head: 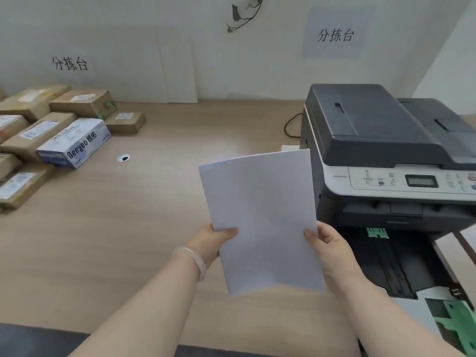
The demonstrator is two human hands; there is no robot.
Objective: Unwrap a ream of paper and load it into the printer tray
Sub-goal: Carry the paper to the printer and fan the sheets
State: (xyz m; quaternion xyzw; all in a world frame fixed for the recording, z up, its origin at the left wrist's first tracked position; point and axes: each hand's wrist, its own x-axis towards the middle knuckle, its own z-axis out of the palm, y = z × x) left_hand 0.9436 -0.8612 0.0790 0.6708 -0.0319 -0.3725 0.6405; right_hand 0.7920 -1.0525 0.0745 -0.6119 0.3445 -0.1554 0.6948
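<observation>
One sheaf of white paper (262, 217) is gripped by two hands, left hand (215, 242) and right hand (332, 249), beside one printer (381, 155) whose single tray (386, 266) is pulled out.

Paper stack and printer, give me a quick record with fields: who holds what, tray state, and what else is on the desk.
paper stack: unwrapped, held above the desk, tilted
left hand: grip on the stack's left edge, thumb on top
right hand: grip on the stack's right edge, thumb on top
printer: on the desk, right of the stack
printer tray: pulled out, green guides visible, no paper visible in the dark bed
desk: wooden
cardboard parcels: grouped at far left
</observation>
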